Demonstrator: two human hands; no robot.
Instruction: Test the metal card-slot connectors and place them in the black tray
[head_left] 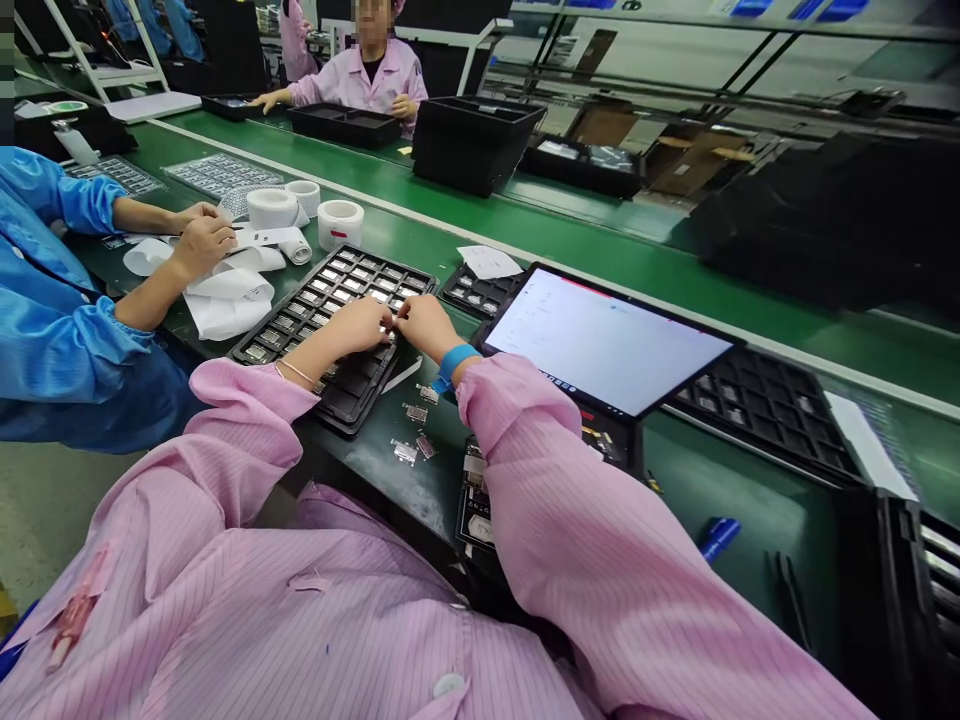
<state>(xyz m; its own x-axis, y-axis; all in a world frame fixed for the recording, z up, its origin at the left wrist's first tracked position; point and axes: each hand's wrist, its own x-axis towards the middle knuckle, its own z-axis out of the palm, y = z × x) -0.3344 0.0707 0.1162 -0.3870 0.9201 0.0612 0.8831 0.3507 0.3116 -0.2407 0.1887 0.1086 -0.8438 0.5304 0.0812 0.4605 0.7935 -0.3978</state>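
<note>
My left hand [361, 324] and my right hand [427, 325] meet above the right side of a black compartment tray [351, 402]. Fingers on both hands are pinched, with the fingertips almost touching; whatever lies between them is too small and covered to make out. Small silvery modules [256, 353] fill many of the tray's pockets, while the pockets nearest me look bare. On the green table beside the tray lie several loose metal modules [406, 453] and a white paper strip [402, 376]. A blue band circles my right wrist.
Right of my hands stands a lit tablet-like screen [607, 340]; a smaller black tray [480, 292] sits behind it. Further right are a blue marker [720, 538] and dark tweezers [791, 600]. At left, a blue-sleeved co-worker's hands [202, 243] handle white labels near tape rolls [340, 224].
</note>
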